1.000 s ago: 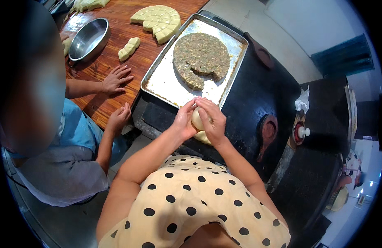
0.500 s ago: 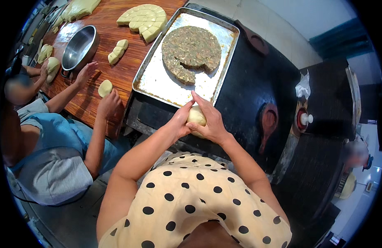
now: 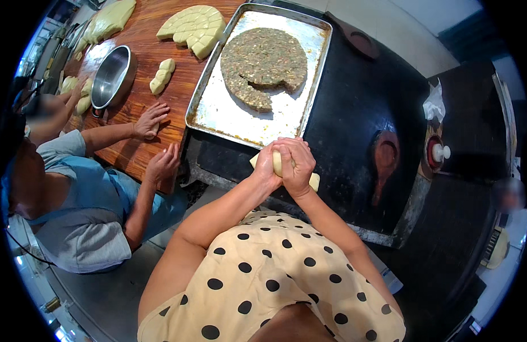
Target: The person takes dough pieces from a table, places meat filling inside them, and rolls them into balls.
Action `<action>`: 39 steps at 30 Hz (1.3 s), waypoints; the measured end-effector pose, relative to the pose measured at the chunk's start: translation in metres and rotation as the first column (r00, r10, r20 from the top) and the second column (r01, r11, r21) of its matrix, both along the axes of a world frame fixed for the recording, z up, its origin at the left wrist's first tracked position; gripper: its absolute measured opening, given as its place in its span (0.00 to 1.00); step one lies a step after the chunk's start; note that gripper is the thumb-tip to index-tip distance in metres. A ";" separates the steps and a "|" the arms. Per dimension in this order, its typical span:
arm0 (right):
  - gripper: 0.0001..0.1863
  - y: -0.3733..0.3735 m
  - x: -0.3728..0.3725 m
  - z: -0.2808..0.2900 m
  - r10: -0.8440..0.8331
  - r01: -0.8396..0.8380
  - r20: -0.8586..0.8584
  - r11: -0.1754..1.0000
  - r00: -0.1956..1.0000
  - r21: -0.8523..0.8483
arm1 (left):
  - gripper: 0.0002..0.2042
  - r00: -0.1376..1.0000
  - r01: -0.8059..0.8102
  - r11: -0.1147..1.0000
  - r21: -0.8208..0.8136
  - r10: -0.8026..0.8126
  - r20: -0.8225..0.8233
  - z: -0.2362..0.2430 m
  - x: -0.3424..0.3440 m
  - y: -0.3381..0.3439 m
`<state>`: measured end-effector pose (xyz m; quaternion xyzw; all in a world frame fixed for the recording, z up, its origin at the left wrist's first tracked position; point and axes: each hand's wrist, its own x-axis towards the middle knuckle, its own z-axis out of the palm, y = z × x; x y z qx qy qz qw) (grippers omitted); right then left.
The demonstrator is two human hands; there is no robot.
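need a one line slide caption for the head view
Left hand and right hand clasp pale dough near a metal tray bearing a round, notched, speckled slab.

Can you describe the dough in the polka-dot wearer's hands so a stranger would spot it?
Find the rectangular silver metal tray with a round, speckled brown slab on it. Just below its near edge, a pale yellow, squashed lump of dough shows between the person's clasped left hand and right hand. Unlike the scored, pale dough slab on the brown wooden table, this one is gripped.
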<state>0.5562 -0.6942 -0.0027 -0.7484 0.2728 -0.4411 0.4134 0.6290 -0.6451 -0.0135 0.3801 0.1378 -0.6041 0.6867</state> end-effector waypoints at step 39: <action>0.29 0.017 -0.176 -0.112 -0.100 0.348 -0.629 0.893 0.771 0.285 | 0.31 -0.634 0.571 0.557 0.603 -0.168 0.755 -0.107 -0.037 0.016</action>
